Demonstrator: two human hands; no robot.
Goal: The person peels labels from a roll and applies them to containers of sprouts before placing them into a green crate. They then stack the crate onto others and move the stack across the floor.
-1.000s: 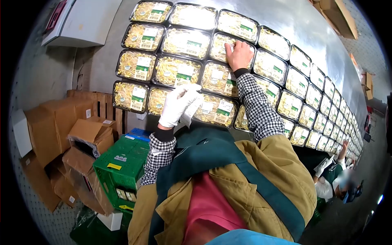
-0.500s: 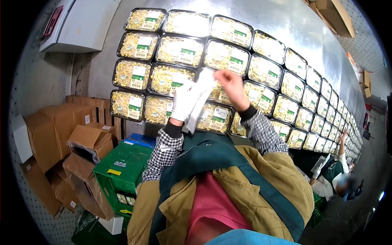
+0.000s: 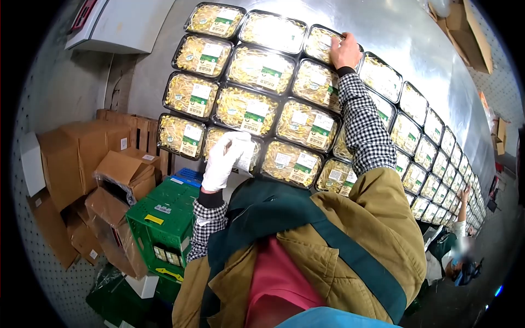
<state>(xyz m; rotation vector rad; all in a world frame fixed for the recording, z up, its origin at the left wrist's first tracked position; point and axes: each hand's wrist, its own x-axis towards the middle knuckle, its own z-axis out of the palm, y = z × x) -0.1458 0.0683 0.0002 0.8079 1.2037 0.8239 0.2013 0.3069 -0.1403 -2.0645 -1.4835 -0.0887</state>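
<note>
The bare right hand (image 3: 345,50) lies flat, fingers spread and open, on a clear-lidded tray of bean sprouts (image 3: 322,45) in the top row of trays on the steel table (image 3: 404,33), the third tray along from the table's left end. Its checked sleeve (image 3: 362,126) crosses the trays of the two rows below and hides parts of them.

The left hand (image 3: 221,161), in a white glove, is curled shut around a sheet of white labels (image 3: 243,154), held over the near row of trays at the table's front edge; hand and sheet cover most of the second tray (image 3: 214,134) from the left there. The trays lie edge to edge in four rows, each with a green and white label (image 3: 206,52), and the rows run far off to the right along the table.

Left of the table and below its front edge stands a green plastic crate (image 3: 164,221), with a blue crate (image 3: 188,177) just behind it against the table. Further left are open cardboard boxes (image 3: 117,175). At the far right end of the table another person (image 3: 456,257) reaches up to the trays. Beyond the table, top right, lies a cardboard box (image 3: 470,30).
</note>
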